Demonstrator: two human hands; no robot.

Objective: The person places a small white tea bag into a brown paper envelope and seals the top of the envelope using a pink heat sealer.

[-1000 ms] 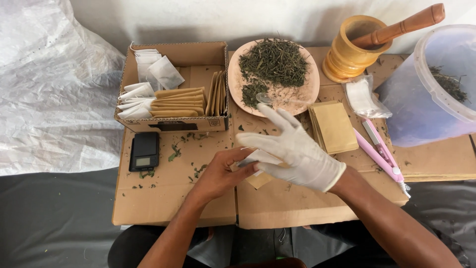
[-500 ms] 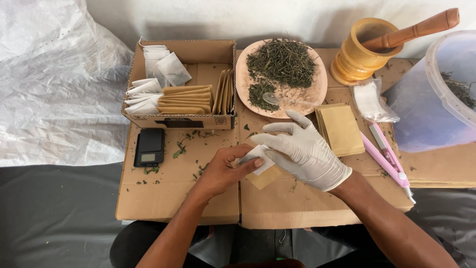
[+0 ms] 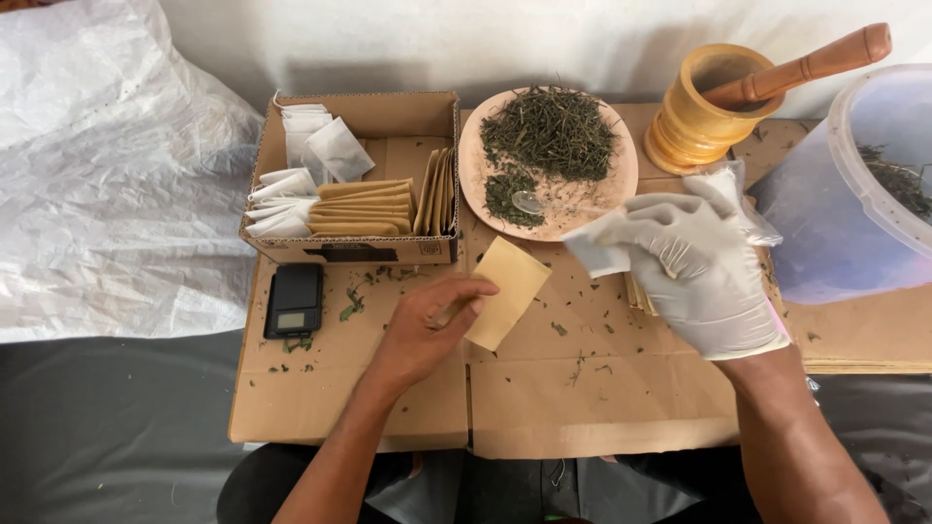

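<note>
My bare left hand (image 3: 427, 325) pinches a small tan paper envelope (image 3: 507, 291) by its lower edge, lifted just above the cardboard worktop (image 3: 544, 398). My right hand (image 3: 704, 267), in a white glove, holds a small white filter bag (image 3: 594, 247) near the plate's front rim. The pink plate (image 3: 621, 189) carries dried green herbs (image 3: 551, 131) and a clear spoon (image 3: 532, 202). A stack of tan envelopes (image 3: 638, 289) lies mostly hidden under my right hand.
An open cardboard box (image 3: 354, 175) holds white bags and tan envelopes. A small black scale (image 3: 293, 299) sits below it. A wooden mortar with pestle (image 3: 714, 97), a clear bag of white filter bags (image 3: 740, 199) and a translucent tub (image 3: 859, 184) stand at right. Herb crumbs litter the cardboard.
The hands came apart: my right hand carried the white bag up and right toward the plate, while my left hand kept the tan envelope and raised it.
</note>
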